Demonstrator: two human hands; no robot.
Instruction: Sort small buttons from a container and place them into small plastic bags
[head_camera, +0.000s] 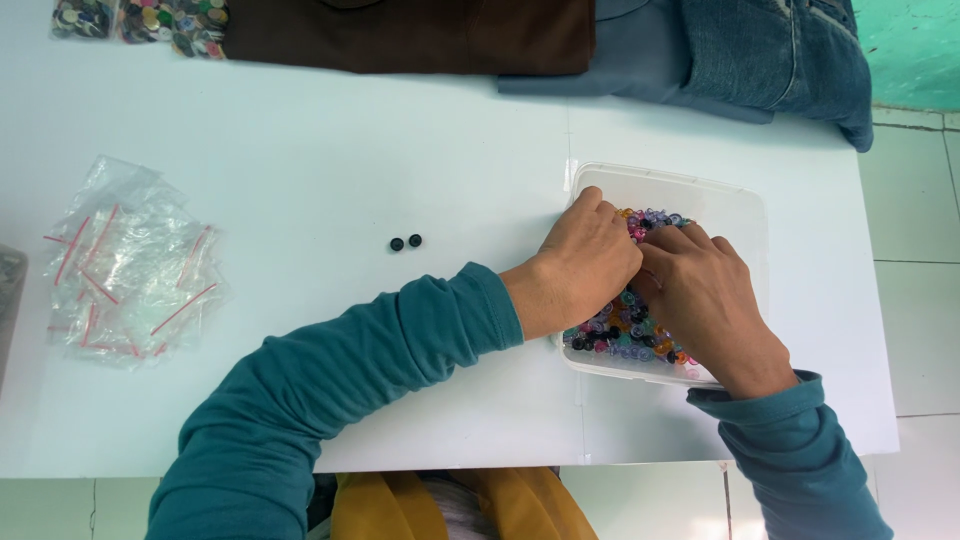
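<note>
Both hands were down in the tub, a clear plastic one at the right of the white worktop. The left hand lay knuckles-up over the buttons, fingers curled under; whether they pinched anything could not be told. The right hand pressed close beside it, touching it, fingertips buried among the buttons, its grip likewise hidden. The mixed-colour buttons filled the tub, mostly covered by the hands. Left of the tub, well apart, two black buttons lay side by side on bare worktop. Farther left sat a heap of small clear bags with red strips. Along the far edge lay brown cloth, denim and bagged buttons.
</note>
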